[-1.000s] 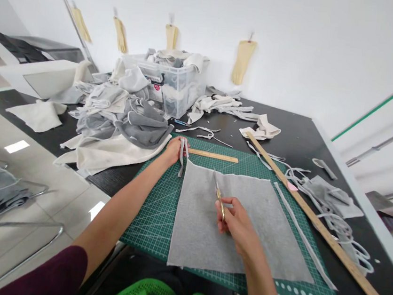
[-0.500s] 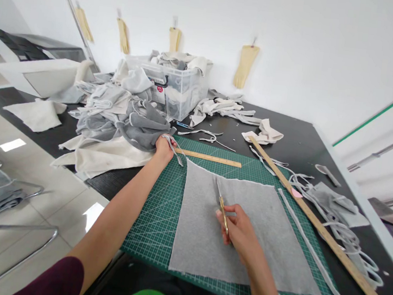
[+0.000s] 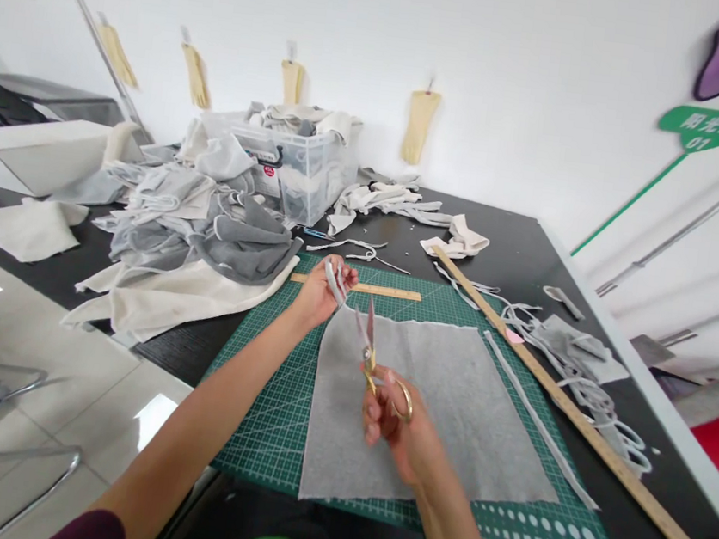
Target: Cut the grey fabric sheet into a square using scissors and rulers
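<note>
My right hand (image 3: 398, 417) grips gold-handled scissors (image 3: 370, 359) over the grey cloth, their blades parted and pointing away from me. My left hand (image 3: 324, 290) is closed on a narrow light-grey fabric strip (image 3: 335, 281), just beyond the cloth's far left corner. The strip looks folded over in the fingers. Spread flat below both hands is a grey cloth (image 3: 439, 426), roughly rectangular, lying on a green cutting mat (image 3: 253, 404). A short wooden ruler (image 3: 389, 292) rests near the mat's far edge, partly behind my left hand.
A long wooden ruler (image 3: 554, 387) slants down the right side. Heaped cloth (image 3: 172, 205) covers the left of the black table, beside a clear plastic bin (image 3: 310, 186) of fabric. Cut strips (image 3: 603, 410) lie tangled at right; a blue-handled tool (image 3: 318, 233) lies behind the mat.
My left hand has moved right from the cloth heap to the cloth's corner, carrying the strip. The scissors have risen and opened, shifting left toward it. The view has turned slightly right.
</note>
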Tool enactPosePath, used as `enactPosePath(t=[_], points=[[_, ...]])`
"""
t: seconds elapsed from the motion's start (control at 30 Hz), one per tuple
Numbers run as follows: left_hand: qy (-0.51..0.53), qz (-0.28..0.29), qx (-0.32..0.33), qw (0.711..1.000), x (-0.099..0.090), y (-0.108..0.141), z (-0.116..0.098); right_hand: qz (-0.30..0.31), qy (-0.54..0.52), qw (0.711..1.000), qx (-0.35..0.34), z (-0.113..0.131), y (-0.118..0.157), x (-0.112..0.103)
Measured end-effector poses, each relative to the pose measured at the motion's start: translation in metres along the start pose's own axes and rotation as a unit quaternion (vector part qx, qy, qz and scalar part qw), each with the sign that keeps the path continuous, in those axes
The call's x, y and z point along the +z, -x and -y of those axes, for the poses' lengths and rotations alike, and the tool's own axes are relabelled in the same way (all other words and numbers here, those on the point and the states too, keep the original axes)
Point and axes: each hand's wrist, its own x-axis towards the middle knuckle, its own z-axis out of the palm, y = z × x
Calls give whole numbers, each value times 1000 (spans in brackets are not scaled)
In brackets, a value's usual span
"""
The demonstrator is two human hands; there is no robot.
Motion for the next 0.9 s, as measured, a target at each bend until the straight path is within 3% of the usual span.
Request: enactPosePath(t=[0.1, 0.17, 0.4, 0.57, 0.8, 0.9], points=[[-59, 37, 103, 992, 10, 8, 3, 30, -62, 998, 13, -6, 2, 14], [-66, 57, 138, 987, 14, 13, 2, 39, -75, 996, 17, -12, 1, 19], [-72, 115, 82, 987, 24, 34, -8, 52, -151, 987, -6, -23, -3, 23], [-57, 152, 54, 985, 29, 46, -7, 37, -118, 990, -68, -15, 0, 18], [-49, 88, 99, 990, 27, 38, 19, 9, -61, 992, -107, -6, 1, 3], [-80, 87, 66, 991, 25, 37, 29, 18, -60, 993, -103, -4, 2, 1]])
